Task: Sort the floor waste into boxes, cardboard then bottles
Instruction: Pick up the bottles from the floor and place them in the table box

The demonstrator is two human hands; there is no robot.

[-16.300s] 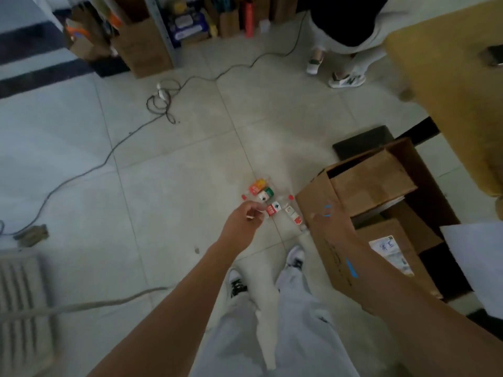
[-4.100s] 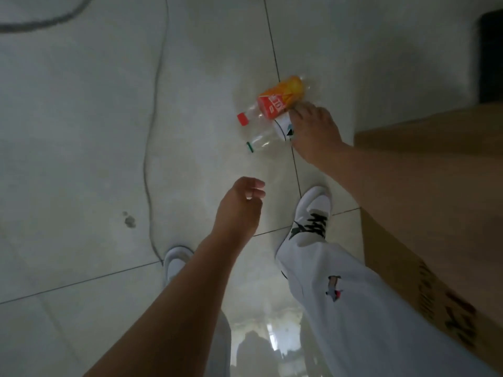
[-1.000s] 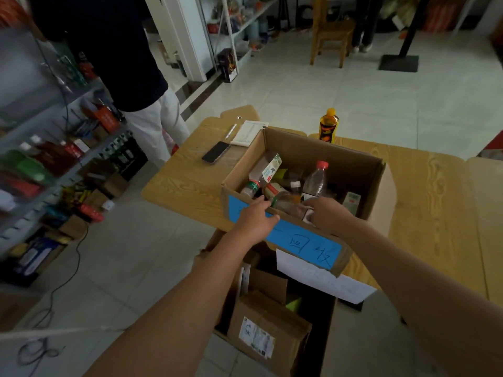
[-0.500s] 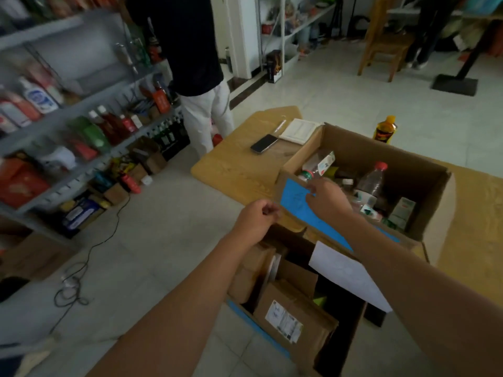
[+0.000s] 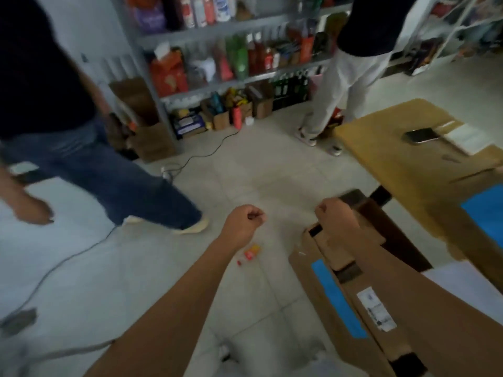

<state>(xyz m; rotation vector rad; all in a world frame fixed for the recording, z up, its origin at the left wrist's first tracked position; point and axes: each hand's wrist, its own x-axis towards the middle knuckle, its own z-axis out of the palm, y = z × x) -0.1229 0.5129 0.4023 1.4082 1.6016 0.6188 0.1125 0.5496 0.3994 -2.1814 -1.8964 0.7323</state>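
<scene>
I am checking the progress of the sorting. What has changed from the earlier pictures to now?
Both hands left the bottle box; the left hand and right hand now hang curled and empty above the floor. Of the floor bottles, only the orange bottle remains. The cardboard box stays on the floor.

matt cdbd box [image 5: 306, 270], glossy tile floor [image 5: 258, 172]
</scene>
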